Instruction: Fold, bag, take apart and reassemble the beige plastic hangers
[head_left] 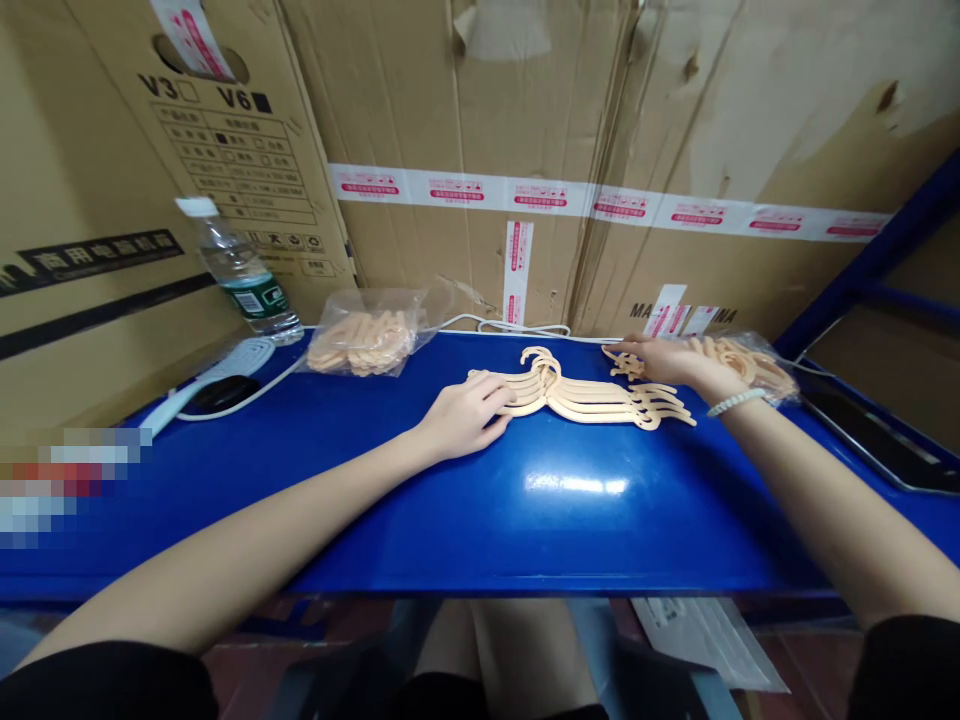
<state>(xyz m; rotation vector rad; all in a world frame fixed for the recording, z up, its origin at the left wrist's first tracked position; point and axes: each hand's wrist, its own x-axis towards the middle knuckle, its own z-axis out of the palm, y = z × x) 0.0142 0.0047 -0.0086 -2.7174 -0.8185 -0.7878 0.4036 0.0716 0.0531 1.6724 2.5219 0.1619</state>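
Note:
Several peach-coloured hangers lie stacked flat on the blue table, their curved hooks pointing away from me. At their left end my left hand is closed, its fingers curled over the hanger arms. My right hand reaches past the right end of the stack, to a cluster of small peach-coloured pieces. Its fingers point left and bend down at the cluster; what is between them is too small to make out. A clear plastic bag of peach-coloured parts lies beside and partly behind my right wrist.
Another clear bag of peach parts sits at the back left, near a water bottle. A white fly-swatter-like object lies over a black item. A white cable runs along cardboard boxes. A dark phone-like slab rests at right.

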